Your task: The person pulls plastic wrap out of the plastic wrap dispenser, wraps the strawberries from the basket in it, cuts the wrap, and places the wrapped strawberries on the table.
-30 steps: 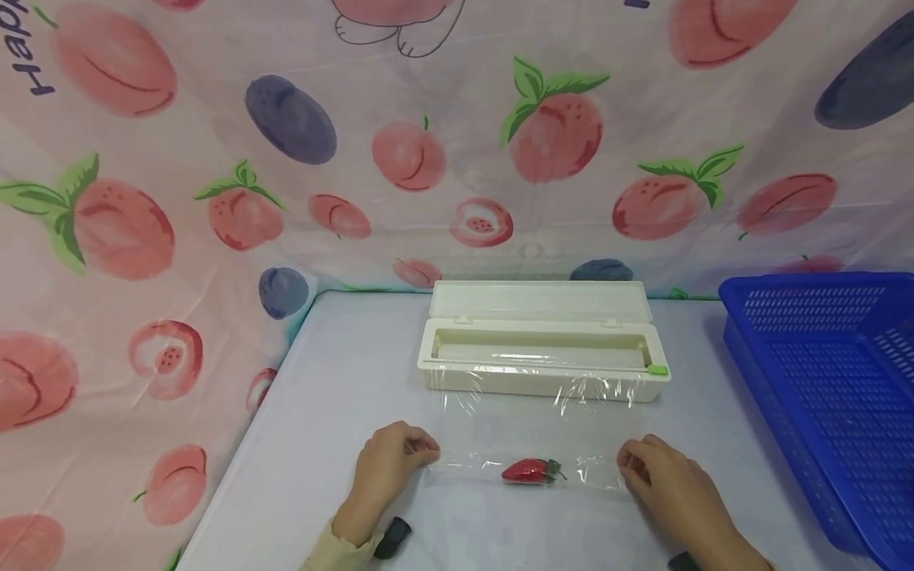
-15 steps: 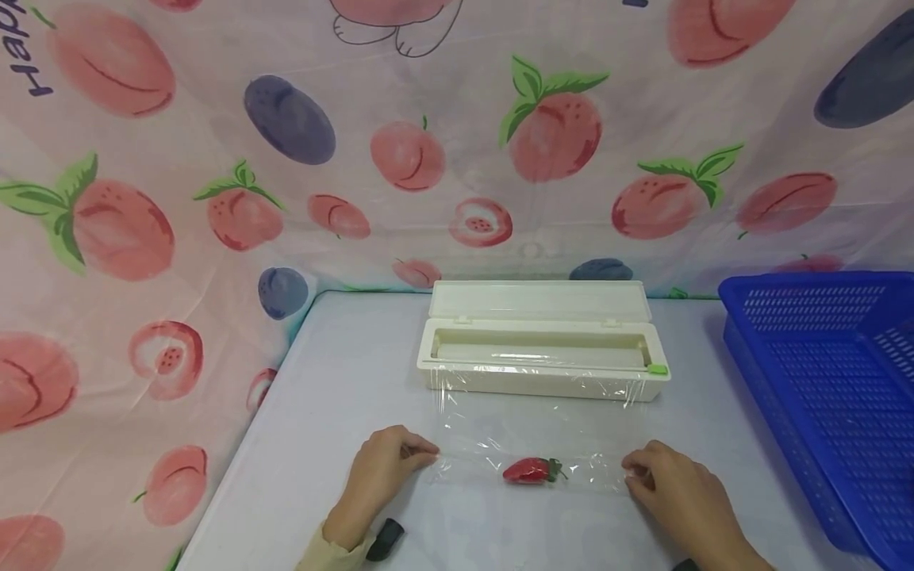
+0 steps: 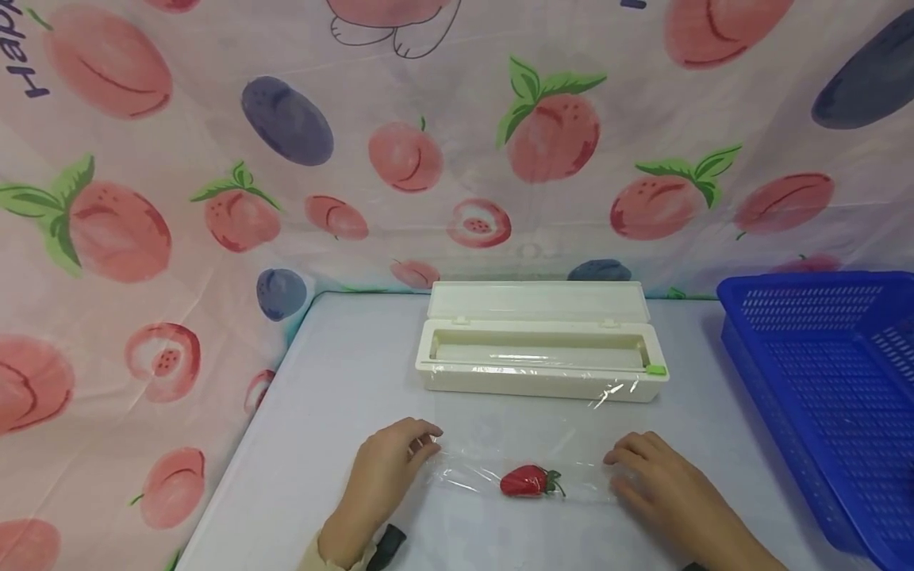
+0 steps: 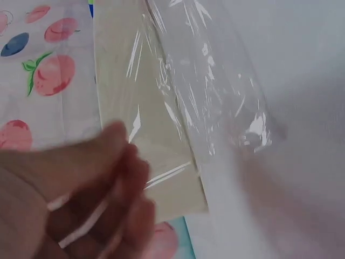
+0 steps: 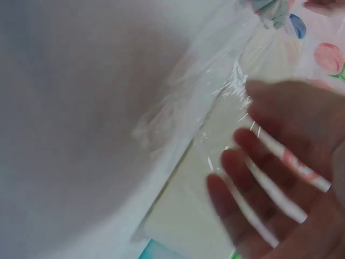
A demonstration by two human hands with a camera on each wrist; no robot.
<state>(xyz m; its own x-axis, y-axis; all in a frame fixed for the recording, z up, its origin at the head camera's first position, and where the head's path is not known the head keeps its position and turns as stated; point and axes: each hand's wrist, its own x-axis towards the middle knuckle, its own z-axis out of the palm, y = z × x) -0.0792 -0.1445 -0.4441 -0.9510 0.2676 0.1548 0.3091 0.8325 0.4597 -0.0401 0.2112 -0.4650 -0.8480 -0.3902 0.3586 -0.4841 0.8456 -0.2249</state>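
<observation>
Hands come first, low on the white table (image 3: pixel 343 373); the left hand (image 3: pixel 385 469) sits at the left edge of a sheet of cling film (image 3: pixel 514 440), fingers curled with thumb and forefinger pinching its corner, as far as the head view shows; the left wrist view is too blurred to confirm it; the right hand (image 3: pixel 660 484) lies at the film's right edge with fingers spread and nearly straight, seemingly resting on or just above the film, gripping nothing; its wrist view shows the same loose, open fingers (image 5: pixel 259 178).

Between the two hands lies a strawberry (image 3: pixel 528 481), on the table under or on the near edge of the film, which I cannot tell; its long axis runs left to right, red tip toward the left hand, green leaves toward the right; both hands are near it and apart from it, neither clearly nearer.

Beyond it the film stretches away, wrinkled, to the cream dispenser box (image 3: pixel 540 358), whose lid stands open; the film's far edge meets the box's front lip, with a green slider (image 3: pixel 657 369) at its right end; a blue basket (image 3: pixel 828 381) stands well to the right; a fruit-print cloth (image 3: pixel 214 159) hangs behind.
</observation>
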